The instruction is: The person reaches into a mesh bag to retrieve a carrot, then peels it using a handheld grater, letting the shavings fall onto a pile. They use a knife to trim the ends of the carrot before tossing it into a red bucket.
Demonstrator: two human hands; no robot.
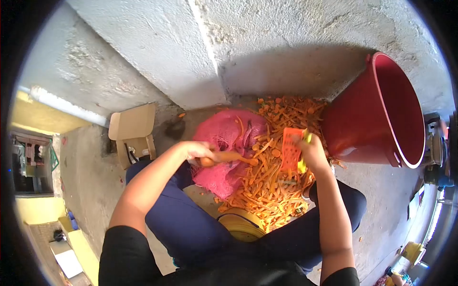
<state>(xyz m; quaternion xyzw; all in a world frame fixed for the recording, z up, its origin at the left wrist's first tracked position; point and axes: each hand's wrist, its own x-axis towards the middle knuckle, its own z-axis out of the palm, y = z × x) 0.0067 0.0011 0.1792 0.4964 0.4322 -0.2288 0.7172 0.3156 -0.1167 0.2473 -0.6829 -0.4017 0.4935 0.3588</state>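
My left hand is closed round the thick end of a carrot, whose thin end points right over a pink mesh sack. In my right hand is an orange plastic basket-like piece with slots and a yellow-green part along its side. Below it spreads a heap of orange peelings and strips on the floor, beside the sack. The two hands are apart.
A large dark red tub lies tilted at the right by the wall. A cardboard box stands at the left. Between my legs is a yellow bucket. A rough pale wall rises ahead.
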